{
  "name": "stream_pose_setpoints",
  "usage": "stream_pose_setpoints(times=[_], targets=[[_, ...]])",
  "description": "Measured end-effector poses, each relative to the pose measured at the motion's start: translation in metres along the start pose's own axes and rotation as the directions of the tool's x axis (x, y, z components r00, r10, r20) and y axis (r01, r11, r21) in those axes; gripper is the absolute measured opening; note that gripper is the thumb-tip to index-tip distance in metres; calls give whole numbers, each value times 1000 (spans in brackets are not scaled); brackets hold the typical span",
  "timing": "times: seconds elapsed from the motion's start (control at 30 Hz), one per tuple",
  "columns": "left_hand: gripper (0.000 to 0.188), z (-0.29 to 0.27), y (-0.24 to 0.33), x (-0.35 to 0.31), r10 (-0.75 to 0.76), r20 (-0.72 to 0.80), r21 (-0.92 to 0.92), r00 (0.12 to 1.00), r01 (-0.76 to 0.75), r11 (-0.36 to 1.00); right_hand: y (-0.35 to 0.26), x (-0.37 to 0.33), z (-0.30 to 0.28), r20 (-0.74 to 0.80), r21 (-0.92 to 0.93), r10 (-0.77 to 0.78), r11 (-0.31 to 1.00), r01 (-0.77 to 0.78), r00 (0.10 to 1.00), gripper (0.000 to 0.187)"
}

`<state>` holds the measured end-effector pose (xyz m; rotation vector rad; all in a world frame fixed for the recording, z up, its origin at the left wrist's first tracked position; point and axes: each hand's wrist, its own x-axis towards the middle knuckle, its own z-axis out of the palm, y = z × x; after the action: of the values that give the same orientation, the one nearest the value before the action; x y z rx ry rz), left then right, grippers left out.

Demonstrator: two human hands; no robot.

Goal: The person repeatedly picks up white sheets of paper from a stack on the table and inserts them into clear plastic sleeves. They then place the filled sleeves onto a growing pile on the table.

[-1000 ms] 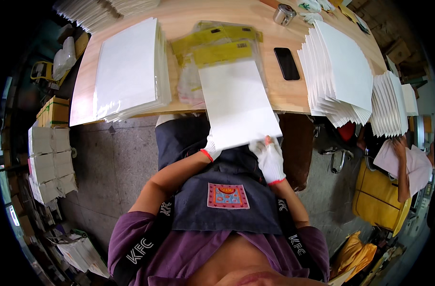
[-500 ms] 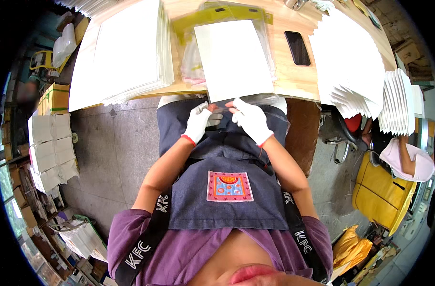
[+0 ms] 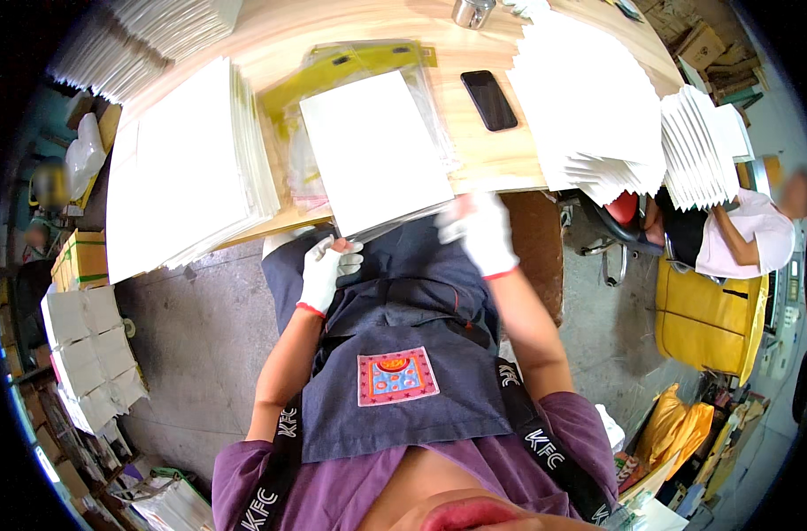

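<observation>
A white sheet (image 3: 377, 146) lies over clear plastic bags (image 3: 437, 119) with yellow-green bands, at the near edge of the table. Whether it is inside the top bag I cannot tell. My left hand (image 3: 322, 273), in a white glove with bare fingertips, is closed at the near left corner, pinching the bag's clear edge. My right hand (image 3: 481, 234), gloved too, is at the near right corner, smeared by motion; its fingers cannot be read. The bag's near edge hangs past the table toward my lap.
A tall stack of white sheets (image 3: 178, 168) stands at left, with fanned white sheets (image 3: 589, 97) at right. A black phone (image 3: 489, 100) and a metal cup (image 3: 472, 12) lie beyond. Another person (image 3: 740, 234) sits at far right by a yellow bundle (image 3: 709, 319).
The whole view has shifted, moving the table leftward and down in the picture. My right hand has moved apart from my left, toward the bag's right corner. My left hand stays at the near edge.
</observation>
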<state>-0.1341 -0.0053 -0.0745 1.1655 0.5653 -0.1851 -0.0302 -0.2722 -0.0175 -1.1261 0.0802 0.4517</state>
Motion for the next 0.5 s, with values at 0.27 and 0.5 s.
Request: stream_pose_setpoints(times=[0.27, 0.5], targets=[[19, -25, -13, -2, 341, 58, 530, 938, -318, 786, 57, -117, -278, -266, -820, 517, -565, 91, 814, 26], [19, -5, -3, 14, 811, 483, 795, 330, -554, -248, 8, -25, -61, 328, -944, -359, -168, 285, 874, 31]])
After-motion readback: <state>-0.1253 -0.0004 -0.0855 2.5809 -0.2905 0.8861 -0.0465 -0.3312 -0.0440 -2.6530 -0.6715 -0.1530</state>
